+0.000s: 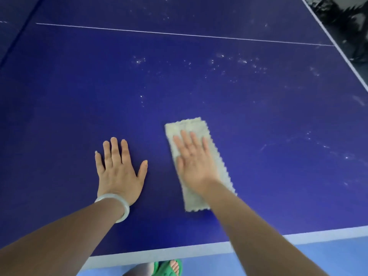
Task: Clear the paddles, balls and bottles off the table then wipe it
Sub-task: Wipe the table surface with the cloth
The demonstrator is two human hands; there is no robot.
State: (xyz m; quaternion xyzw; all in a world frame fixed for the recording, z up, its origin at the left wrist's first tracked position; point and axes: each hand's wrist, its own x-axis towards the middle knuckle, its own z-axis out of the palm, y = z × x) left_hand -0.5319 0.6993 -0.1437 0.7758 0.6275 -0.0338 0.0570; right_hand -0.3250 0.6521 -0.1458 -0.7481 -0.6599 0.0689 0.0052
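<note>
Cloth [199,162] lies on the blue bench [258,116] — right hand [196,162] presses it flat-fingered; left hand [119,168] splayed flat beside it.

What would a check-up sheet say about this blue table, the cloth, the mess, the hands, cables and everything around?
Surface: blue table, white specks scattered over its far and right parts.
Job's things: beige cloth lying flat; nothing else seen.
Clutter: nothing seen.
Hands: left hand flat on bare table; right hand flat on the cloth.
Cables: nothing seen.
Surroundings: light blue floor, green sandal beneath the near edge.
</note>
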